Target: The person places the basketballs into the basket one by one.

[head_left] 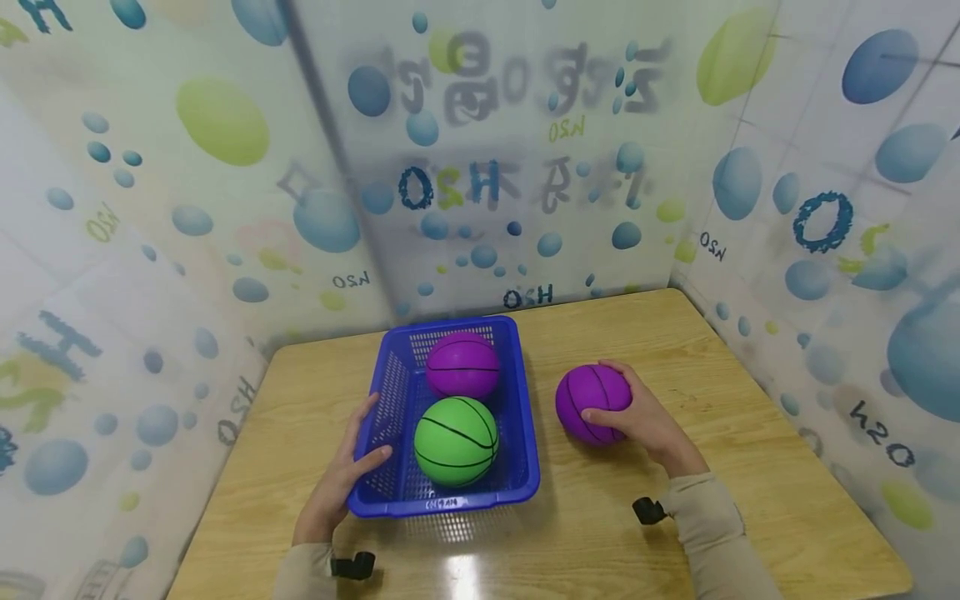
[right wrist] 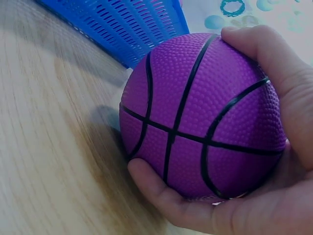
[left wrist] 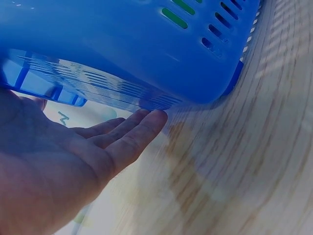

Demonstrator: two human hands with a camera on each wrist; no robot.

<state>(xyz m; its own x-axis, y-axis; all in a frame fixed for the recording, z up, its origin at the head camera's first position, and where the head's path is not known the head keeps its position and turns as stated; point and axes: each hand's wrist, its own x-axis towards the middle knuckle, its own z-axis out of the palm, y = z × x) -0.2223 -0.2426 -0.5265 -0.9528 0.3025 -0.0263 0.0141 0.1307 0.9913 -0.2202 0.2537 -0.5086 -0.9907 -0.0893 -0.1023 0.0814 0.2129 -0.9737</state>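
A blue plastic basket (head_left: 528, 433) holds a green mini basketball (head_left: 456, 442) at its near end and a purple mini basketball (head_left: 462, 367) behind it. My left hand (head_left: 339, 479) grips the basket's left side, thumb over the rim and fingers along the outer wall. In the left wrist view, the fingers (left wrist: 129, 144) extend beneath the rim, and the thumb is mostly hidden. To the right of the basket, my right hand (head_left: 647, 417) holds a second purple mini basketball (head_left: 588, 404), thumb and fingers spread around it. The right wrist view shows this ball (right wrist: 195, 117) close to the tabletop.
The wooden table (head_left: 600, 533) carries the basket near its middle. Patterned curtains (head_left: 525, 167) with blue and green dots enclose the back and both sides. A dark wrist mount (head_left: 648, 510) sits on the right sleeve, another (head_left: 356, 567) on the left.
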